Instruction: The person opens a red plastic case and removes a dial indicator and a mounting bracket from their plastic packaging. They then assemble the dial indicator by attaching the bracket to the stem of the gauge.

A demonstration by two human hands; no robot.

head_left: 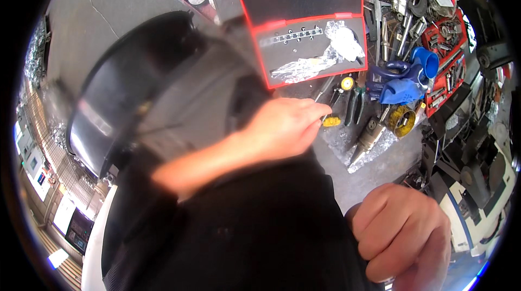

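Note:
My left hand [290,126] reaches across my dark clothing to the near edge of the bench, its fingers pressed together. Its fingertips are beside a thin metal tool [324,89] and a small yellow piece [331,121]; whether they grip anything is hidden. Just beyond lie a round yellow-faced dial gauge [347,83] and dark-handled pliers [355,106]. My right hand [402,231] is curled into a fist at the lower right, its palm side out of sight. Behind the left hand, an open red case [264,68] holds clear plastic wrapping [344,41] and a marked strip [298,36].
A tapered metal tool holder [368,140] rests on plastic near a yellow ring [401,121]. Blue gloves [400,90] lie beyond it. Metal tools and red trays [446,95] crowd the right. A large black curved shell [116,79] stands at left.

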